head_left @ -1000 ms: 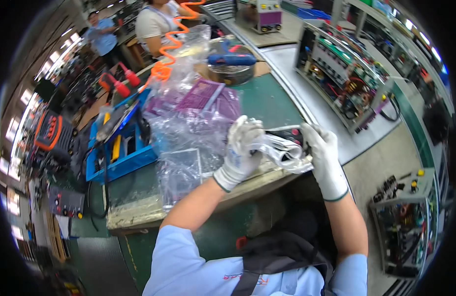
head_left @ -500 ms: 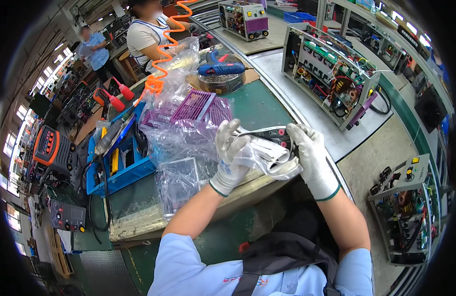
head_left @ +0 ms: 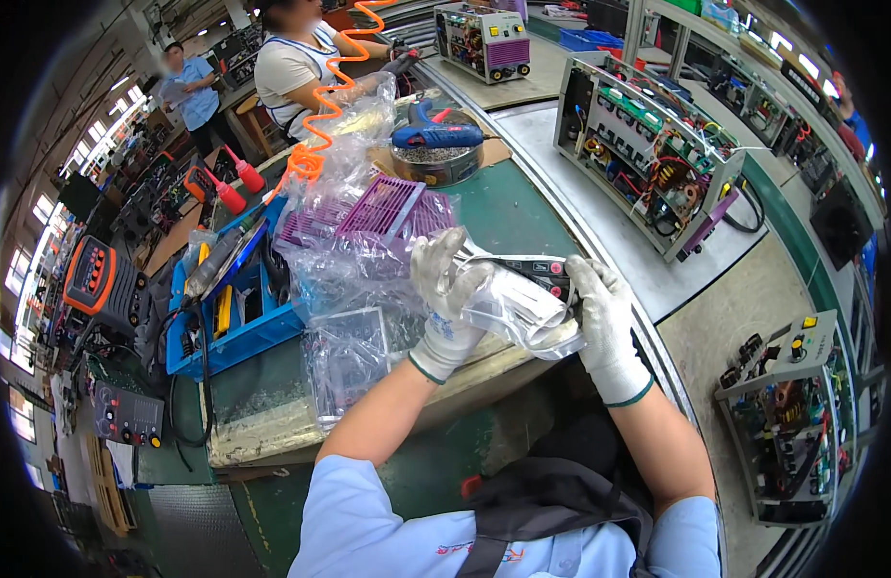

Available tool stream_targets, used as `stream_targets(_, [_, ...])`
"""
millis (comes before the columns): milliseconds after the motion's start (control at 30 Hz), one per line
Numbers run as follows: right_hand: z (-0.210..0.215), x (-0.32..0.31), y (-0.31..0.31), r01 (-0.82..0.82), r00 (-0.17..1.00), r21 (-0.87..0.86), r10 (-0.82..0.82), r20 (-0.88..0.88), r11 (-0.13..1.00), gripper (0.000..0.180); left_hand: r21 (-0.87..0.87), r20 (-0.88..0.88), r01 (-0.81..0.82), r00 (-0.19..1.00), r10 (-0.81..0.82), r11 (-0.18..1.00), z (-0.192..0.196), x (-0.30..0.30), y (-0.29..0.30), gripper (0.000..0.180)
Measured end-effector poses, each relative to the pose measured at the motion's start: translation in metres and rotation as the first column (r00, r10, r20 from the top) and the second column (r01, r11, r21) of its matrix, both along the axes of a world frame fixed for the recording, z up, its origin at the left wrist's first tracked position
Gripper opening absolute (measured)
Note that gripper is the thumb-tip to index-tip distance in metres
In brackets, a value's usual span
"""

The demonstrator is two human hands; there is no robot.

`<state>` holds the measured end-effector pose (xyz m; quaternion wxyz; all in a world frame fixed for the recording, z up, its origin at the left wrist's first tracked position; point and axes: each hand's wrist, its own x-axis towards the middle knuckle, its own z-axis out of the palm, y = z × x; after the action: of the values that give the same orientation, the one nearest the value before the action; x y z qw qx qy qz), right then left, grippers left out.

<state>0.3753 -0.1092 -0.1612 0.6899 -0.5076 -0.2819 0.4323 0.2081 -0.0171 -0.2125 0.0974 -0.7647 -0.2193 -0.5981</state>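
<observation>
My left hand, in a white knit glove, is closed on a transparent plastic bag with folded white sheets inside. A black label sheet with white markings and red spots lies along the bag's top side, stretched between both hands. My right hand, gloved the same way, pinches the right end of this label sheet with thumb and fingers. Bag and sheet are held up above the green workbench edge, in front of my body. Whether the label sheet is partly inside the bag, I cannot tell.
Purple grilles in plastic wrap lie beyond my left hand. A blue power tool rests on a round tin of small parts. Left stands a blue tool bin; right, an open-sided machine and another. A co-worker stands across the bench.
My right hand has shifted slightly left and down along the label sheet. The bag has turned a little and hangs lower at its right end. The co-worker's arm has moved.
</observation>
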Motion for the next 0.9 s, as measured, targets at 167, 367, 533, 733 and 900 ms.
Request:
stream_targets(167, [-0.001,-0.002,-0.004,-0.004,1.000,-0.014,0.004,-0.003,1.000,0.020,-0.022,-0.063,0.063,0.996,-0.064,0.998,0.004,-0.005,0.000,0.038])
stream_targets(367, [-0.014,0.020,-0.048,-0.019,0.997,0.020,0.017,0.074,1.000,0.037,-0.304,-0.425,-0.048,0.901,-0.091,0.951,-0.003,0.005,-0.008,0.067])
stream_targets(533, [-0.068,0.058,-0.174,0.109,0.992,-0.148,-0.099,0.079,0.983,0.032,-0.320,-0.611,-0.047,0.774,-0.168,0.946,0.021,0.026,-0.020,0.069])
stream_targets(733, [-0.114,0.049,-0.311,0.459,0.875,-0.267,-0.483,-0.031,0.848,0.026,0.242,-0.896,-0.573,0.177,0.406,0.783,-0.001,0.014,-0.014,0.042])
stream_targets(900, [-0.112,-0.010,-0.398,0.676,0.711,-0.359,-0.698,0.088,0.644,0.024,0.145,-0.637,-0.055,0.759,0.136,0.988,-0.007,0.066,-0.054,0.041])
